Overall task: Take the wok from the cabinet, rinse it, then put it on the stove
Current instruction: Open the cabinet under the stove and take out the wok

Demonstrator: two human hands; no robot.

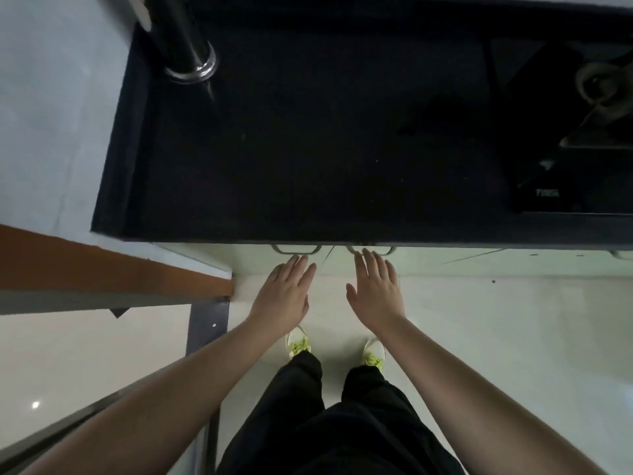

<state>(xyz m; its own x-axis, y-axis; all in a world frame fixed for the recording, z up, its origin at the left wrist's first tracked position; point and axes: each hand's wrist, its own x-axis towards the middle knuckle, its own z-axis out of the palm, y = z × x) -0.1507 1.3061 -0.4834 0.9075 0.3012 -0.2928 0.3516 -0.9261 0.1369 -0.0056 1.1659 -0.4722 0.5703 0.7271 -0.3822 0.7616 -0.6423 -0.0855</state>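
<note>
Both hands flat, fingers spread: left hand (286,293), right hand (375,289) | fingertips near cabinet handles (296,249) | countertop (325,138) dark

Desk (308,149): flat black top, faintly speckled, dark rim. Two cabinet handles (296,249) under its front edge: pale silver-grey. Pipe (186,39) at the far left corner: glossy black, with a chrome collar. Stove (589,132) at right: black, with a dull grey burner ring. Wall (51,97) at left: pale blue-grey. Ledge (102,269) below it: orange-brown over grey. Floor (496,337): glossy off-white tile with thin dark seams. My trousers (335,423): plain black. My shoes (298,342): white, with neon yellow-green laces.
</note>
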